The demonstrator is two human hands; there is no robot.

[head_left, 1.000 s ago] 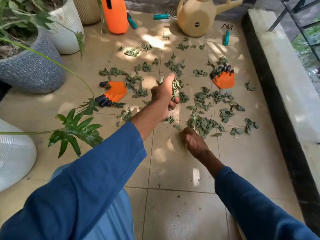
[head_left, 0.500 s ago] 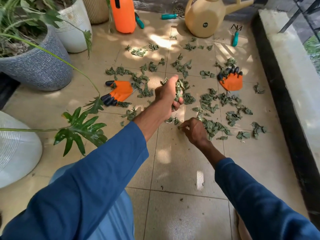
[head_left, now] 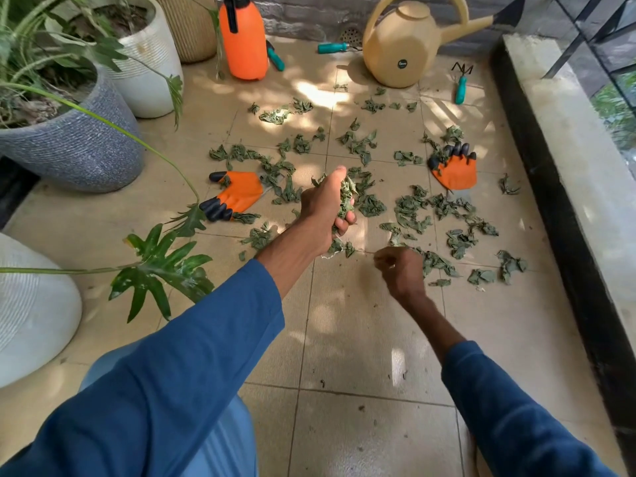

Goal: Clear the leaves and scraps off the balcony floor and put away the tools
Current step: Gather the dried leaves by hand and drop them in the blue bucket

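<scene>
Leaves (head_left: pixel 409 211) lay strewn over mid floor (head_left: pixel 344 321); left hand (head_left: pixel 325 210) clenched a bunch (head_left: pixel 346 197). Right hand (head_left: pixel 401 270) curled just beside nearest scraps, grip unclear (blurred). Gathering step, prob. early; next needs pinching more w/ right.

Crumpled green leaves (head_left: pixel 409 211) are scattered all over the tan tiles mid-frame, plus a wad of them bunched in the left hand (head_left: pixel 327 208). Two orange claw-tipped gloves lie flat among them: centre-left glove (head_left: pixel 237 196) and centre-right glove (head_left: pixel 456 172). Up top, a teal-handled rake (head_left: pixel 460 86) lies beside the upright beige watering can (head_left: pixel 399 46), and the orange sprayer (head_left: pixel 244 39) stands further left.
</scene>
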